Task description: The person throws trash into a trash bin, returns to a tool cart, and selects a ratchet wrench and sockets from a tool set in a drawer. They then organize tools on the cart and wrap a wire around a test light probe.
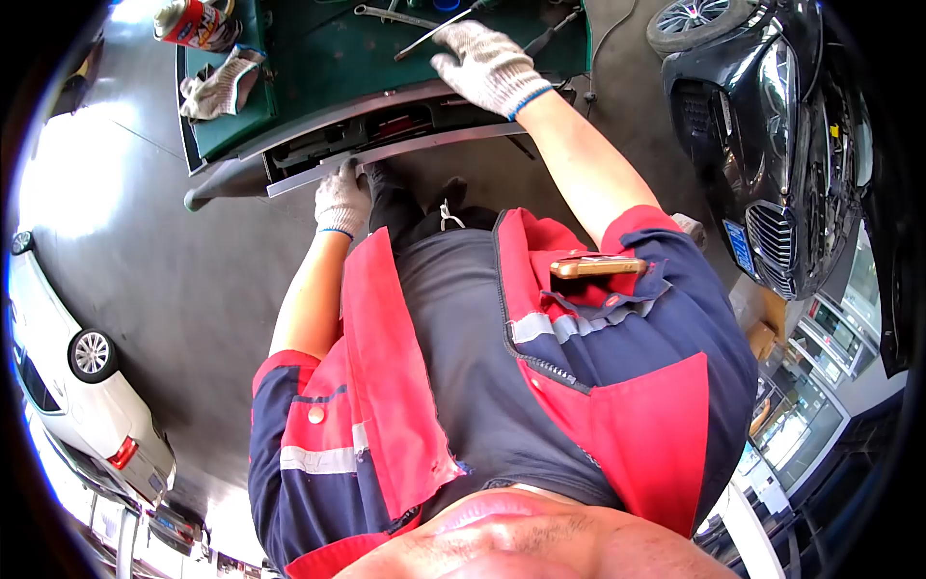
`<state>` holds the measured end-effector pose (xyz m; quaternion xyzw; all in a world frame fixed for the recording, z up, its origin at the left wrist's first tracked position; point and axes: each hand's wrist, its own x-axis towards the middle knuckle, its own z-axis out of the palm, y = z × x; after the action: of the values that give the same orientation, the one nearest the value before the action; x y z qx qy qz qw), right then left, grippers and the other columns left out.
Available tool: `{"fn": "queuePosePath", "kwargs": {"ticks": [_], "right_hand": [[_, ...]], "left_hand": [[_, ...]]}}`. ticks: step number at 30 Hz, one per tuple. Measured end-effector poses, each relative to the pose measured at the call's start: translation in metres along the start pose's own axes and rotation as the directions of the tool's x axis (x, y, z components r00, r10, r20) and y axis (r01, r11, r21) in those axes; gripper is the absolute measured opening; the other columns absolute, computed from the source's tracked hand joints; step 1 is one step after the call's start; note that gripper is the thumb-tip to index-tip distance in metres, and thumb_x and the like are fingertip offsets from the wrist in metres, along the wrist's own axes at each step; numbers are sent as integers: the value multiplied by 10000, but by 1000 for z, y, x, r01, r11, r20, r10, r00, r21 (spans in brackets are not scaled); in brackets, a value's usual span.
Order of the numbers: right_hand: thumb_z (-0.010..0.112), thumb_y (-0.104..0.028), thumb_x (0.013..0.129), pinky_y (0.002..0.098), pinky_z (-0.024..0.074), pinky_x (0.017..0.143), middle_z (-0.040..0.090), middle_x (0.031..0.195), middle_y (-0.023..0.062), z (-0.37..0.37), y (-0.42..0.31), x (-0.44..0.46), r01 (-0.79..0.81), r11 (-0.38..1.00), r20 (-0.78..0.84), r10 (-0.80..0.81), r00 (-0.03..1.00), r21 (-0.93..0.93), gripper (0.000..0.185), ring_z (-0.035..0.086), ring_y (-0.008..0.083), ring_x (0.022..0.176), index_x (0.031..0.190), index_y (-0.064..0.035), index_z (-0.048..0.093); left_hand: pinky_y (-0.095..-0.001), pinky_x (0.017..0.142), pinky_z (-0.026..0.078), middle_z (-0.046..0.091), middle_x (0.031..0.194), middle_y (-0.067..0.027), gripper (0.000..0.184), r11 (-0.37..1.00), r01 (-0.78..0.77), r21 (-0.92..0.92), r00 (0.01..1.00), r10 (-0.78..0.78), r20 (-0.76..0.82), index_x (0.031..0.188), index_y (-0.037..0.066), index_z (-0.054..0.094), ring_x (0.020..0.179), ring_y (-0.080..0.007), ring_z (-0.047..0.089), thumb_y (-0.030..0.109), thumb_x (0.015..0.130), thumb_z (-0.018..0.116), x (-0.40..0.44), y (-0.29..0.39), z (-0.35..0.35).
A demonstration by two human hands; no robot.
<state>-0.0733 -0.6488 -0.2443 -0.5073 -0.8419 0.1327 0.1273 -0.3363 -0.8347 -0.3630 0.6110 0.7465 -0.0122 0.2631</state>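
Note:
My left hand (342, 200), in a whitish knit glove with a blue cuff edge, has its fingers closed on the silver front edge of a drawer (405, 145). That drawer is pulled partly out of a green-topped tool cart (328, 72), with dark items inside. Over the cart's right side, my right hand (490, 69) wears the same kind of glove. Its fingers are apart and nothing shows in them. Close to its fingertips lie a thin metal rod (417, 45) and a wrench (394, 15). A dark-handled tool (555, 32) lies to its right.
A red and white spray can (198, 24) and a spare pair of gloves (224, 85) sit on the cart's left side. At right stands a black car front (762, 164) beside a wheel (699, 19). A white car (82, 386) is at left on the grey floor (193, 261).

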Motion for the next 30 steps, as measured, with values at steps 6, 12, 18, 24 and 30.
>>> {"fn": "queuePosePath", "kwargs": {"ticks": [6, 12, 18, 24, 30], "right_hand": [[517, -178, 969, 418, 527, 844, 658, 1229, 190, -39, 57, 45, -67, 797, -142, -24, 990, -601, 253, 638, 309, 1059, 1106, -61, 694], [611, -266, 903, 485, 495, 1053, 681, 1284, 189, -99, 87, 65, -200, 925, 175, 266, 948, -323, 396, 650, 374, 1214, 1276, -151, 680], [766, -343, 902, 338, 552, 767, 722, 1021, 19, -234, 71, 107, -371, 900, 230, 320, 919, 230, 515, 667, 166, 857, 1347, -112, 648], [727, -238, 954, 294, 527, 685, 730, 955, 67, -273, 35, 192, -131, 895, -355, 299, 886, 427, 362, 666, 157, 795, 1255, -39, 689], [655, -296, 967, 433, 554, 899, 727, 1147, 189, -241, 50, 283, -168, 955, -497, 272, 824, 244, 380, 706, 332, 1017, 1250, -43, 659]], "left_hand": [[-458, 978, 531, 730, 1204, -203, 437, 953, 85, -291, 992, -54, 113, 1304, 98, 670, 1154, -396, 679, 385, 981, 605, 0, 12, -51], [-395, 874, 575, 741, 1091, -194, 253, 780, -394, -486, 865, 137, -483, 1167, 35, 720, 1003, -322, 728, 126, 932, 710, 13, 7, -127], [-474, 1012, 512, 703, 1162, -166, 277, 833, -532, 154, 399, 407, -822, 1167, 38, 706, 1094, -371, 670, 59, 891, 705, 49, -6, -223], [-516, 1053, 435, 677, 1120, -119, 269, 867, -440, 236, 529, 462, -712, 1131, 121, 703, 1107, -350, 626, 201, 874, 712, 95, -4, -235], [-539, 1060, 418, 619, 1164, -129, 413, 896, -380, 231, 583, 426, -692, 1202, 92, 660, 1152, -364, 574, 226, 824, 757, 99, 1, -231]]}}
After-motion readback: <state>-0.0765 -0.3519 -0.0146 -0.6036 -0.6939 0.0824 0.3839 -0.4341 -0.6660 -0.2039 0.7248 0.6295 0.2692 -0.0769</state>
